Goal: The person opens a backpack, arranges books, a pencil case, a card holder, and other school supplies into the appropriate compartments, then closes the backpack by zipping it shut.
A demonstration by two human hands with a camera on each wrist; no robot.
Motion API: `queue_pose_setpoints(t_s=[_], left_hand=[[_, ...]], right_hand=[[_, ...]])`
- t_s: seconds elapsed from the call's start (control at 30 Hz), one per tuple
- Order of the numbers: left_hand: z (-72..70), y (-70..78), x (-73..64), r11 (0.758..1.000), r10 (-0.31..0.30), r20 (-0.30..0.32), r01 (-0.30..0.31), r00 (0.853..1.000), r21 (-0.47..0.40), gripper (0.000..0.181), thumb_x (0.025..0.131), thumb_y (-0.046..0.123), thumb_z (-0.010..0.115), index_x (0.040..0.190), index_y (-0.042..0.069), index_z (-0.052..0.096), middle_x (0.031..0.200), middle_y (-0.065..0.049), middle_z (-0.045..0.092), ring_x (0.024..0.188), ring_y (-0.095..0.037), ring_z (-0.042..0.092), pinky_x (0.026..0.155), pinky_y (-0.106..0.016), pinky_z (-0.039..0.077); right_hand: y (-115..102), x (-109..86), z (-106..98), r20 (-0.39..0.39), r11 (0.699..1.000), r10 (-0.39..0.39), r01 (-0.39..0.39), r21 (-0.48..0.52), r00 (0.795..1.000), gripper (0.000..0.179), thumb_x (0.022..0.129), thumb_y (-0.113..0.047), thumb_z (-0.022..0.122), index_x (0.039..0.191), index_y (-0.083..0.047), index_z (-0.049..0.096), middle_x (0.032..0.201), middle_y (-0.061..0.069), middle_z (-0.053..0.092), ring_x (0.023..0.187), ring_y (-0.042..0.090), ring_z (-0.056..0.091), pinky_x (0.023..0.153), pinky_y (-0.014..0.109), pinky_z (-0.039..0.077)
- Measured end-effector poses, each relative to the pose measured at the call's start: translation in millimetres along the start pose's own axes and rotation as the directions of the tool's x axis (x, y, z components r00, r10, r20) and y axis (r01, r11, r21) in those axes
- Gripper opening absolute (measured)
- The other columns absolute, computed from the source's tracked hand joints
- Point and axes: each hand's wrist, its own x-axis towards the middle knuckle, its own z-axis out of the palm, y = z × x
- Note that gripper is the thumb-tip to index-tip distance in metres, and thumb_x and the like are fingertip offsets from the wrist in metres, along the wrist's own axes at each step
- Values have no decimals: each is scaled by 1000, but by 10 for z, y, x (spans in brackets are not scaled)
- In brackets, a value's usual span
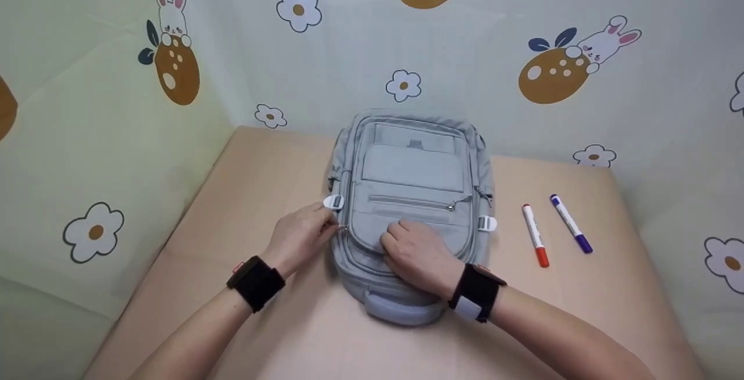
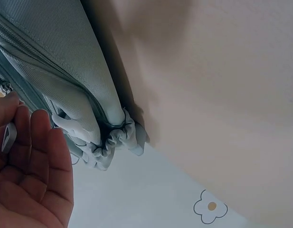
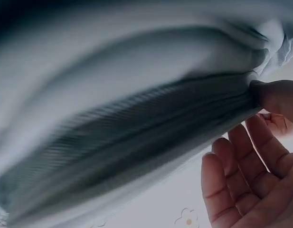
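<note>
A grey backpack [image 1: 415,168] lies front side up, its padded handle [image 1: 404,310] toward the person. At its left side my left hand [image 1: 299,235] pinches a zipper pull [image 2: 9,137] between thumb and fingers; the pull's end shows under the thumb in the left wrist view. My right hand [image 1: 419,255] lies over the lower front panel. In the right wrist view its thumb [image 3: 279,97] presses on the edge of the panel fabric [image 3: 151,137] with fingers beneath, gripping that edge. The other fingers are partly curled.
To the right of the backpack lie a red-capped marker [image 1: 535,235] and a blue-capped marker [image 1: 571,223]. White buckles [image 1: 487,223] stick out at the backpack's sides. A patterned curtain [image 1: 349,49] hangs behind the table [image 1: 244,171] and along its left side.
</note>
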Motion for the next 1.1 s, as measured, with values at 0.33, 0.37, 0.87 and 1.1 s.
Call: queue_pose_setpoints(t_s=[0.33,0.37,0.87,1.1], left_hand=[[-20,25,8,1000,-10,3,10,1000,16,15,87,17,82,88,16,67,85,6,64,72,-15,59,61,-36,50],[-18,27,8,1000,-10,4,10,1000,16,15,87,17,82,89,16,67,86,6,65,73,-15,60,61,-36,50],[-71,-18,111,995,63,-14,-61,998,73,13,90,16,80,90,15,67,88,1,65,76,-19,63,60,-39,50],[-58,-126,330,996,60,-38,-57,997,70,12,90,16,79,89,13,68,89,0,68,78,-23,65,62,-42,51]], right_hand=[[-109,342,-103,169,992,-21,42,-121,985,3,90,-12,61,88,-10,62,84,4,59,75,23,55,61,35,49],[-110,366,-103,180,991,-25,48,-128,983,4,91,-13,60,89,-10,62,84,5,59,75,23,55,62,35,49],[-114,367,-59,207,986,-92,118,-116,974,10,93,-8,61,97,-11,69,91,2,61,81,20,55,63,34,49],[-114,350,-71,172,991,-92,107,-77,981,10,93,-7,60,95,-12,69,89,2,62,79,19,55,56,32,48]])
